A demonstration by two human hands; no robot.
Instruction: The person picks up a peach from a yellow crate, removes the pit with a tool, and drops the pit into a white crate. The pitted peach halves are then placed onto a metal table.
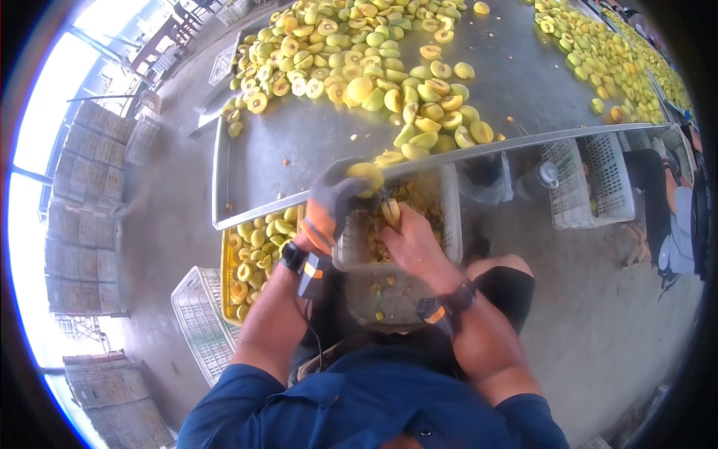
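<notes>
In a grey and orange work glove, my left hand (pixel 329 200) grips a yellow peach half (pixel 366 178) at the table's near edge. My bare right hand (pixel 419 245) is closed around a small wooden-handled pitting tool (pixel 391 213), its dark metal end pointing up just below the fruit. Under both hands stands a pale plastic crate (pixel 452 217) with pits and yellow scraps (pixel 426 193) in it. Several peach halves (pixel 430 123) lie on the metal table (pixel 277 165) ahead of my hands, some with brown pits showing.
A yellow crate of peach halves (pixel 250 258) sits left of my knees, beside a white basket (pixel 200 318). Under the table at right is another white crate (pixel 594 183). A second fruit pile (pixel 591 63) lies far right, near another person (pixel 677 217). Stacked crates (pixel 86 217) line the left.
</notes>
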